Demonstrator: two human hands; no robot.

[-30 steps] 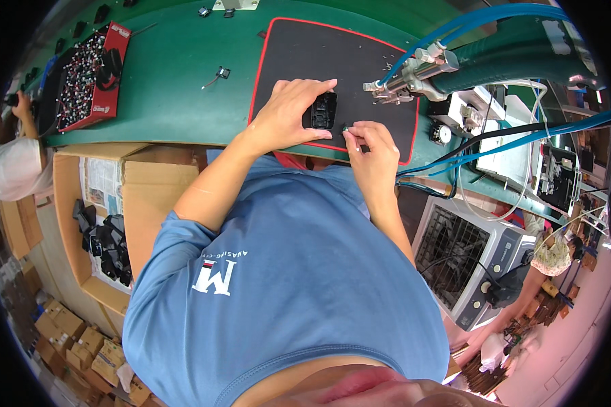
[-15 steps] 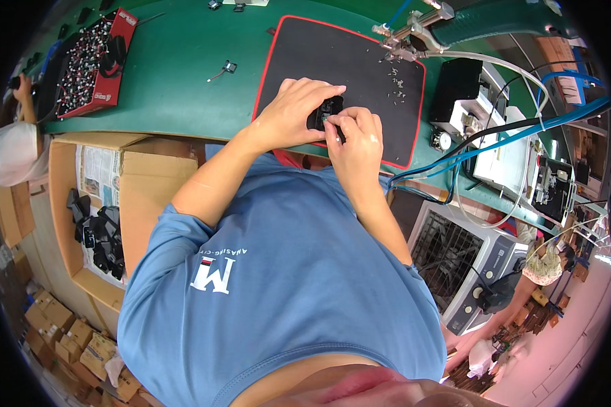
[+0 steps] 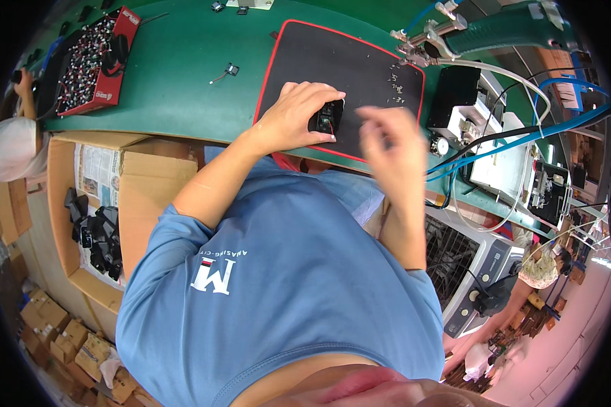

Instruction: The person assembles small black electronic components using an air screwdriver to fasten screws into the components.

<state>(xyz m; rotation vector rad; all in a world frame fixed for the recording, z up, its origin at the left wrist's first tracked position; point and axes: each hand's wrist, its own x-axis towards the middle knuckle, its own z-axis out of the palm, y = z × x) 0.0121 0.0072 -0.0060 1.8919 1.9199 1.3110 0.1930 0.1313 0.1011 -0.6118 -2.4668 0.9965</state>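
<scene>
My left hand (image 3: pixel 297 117) is closed round the edges of a small black plastic housing (image 3: pixel 328 117), thumb on the near side and fingers on the far side. Inside the housing a bit of green circuit board and thin red wire show. Both sit over a black mat with a red border (image 3: pixel 312 57). To the right of the housing, apart from it, my right hand (image 3: pixel 395 139) is smeared by motion. Its fingers look bent, but whether they hold anything cannot be made out. Several small pale pieces (image 3: pixel 395 87) lie scattered on the mat beyond the right hand.
A red box of small wired parts (image 3: pixel 105 95) stands far left; one wired part (image 3: pixel 232 69) lies on the green table (image 3: pixel 183 61). A metal-jointed tool arm (image 3: pixel 441 37), machine (image 3: pixel 468 102) and blue hoses (image 3: pixel 523 139) occupy the right. A carton (image 3: pixel 153 176) with black pieces stands front left.
My right hand has left the housing and moved right, over the mat's right edge. My left hand still holds the housing in nearly the same place.
</scene>
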